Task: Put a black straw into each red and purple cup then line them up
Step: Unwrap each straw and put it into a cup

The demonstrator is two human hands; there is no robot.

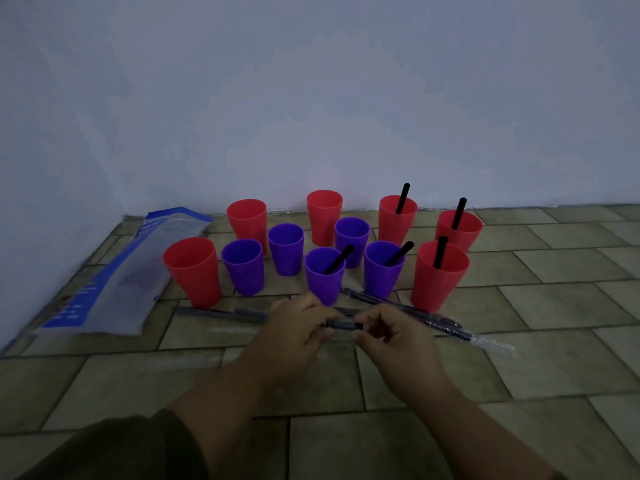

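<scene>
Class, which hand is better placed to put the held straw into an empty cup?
Probably the left hand: it and the right hand both pinch the straw, but the nearest empty purple cup stands leftward.

There are red cups point(194, 268) and purple cups point(244, 268), black straws point(402, 199), a blue-and-clear bag point(114, 271), and olive-tan brick-patterned tiles point(554, 306).

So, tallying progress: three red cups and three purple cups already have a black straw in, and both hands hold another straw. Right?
Not quite. The head view shows only two purple ones with one in: the front middle purple cup and the purple cup right of it. Three red cups do have theirs, and the left hand and right hand hold another straw.
</scene>
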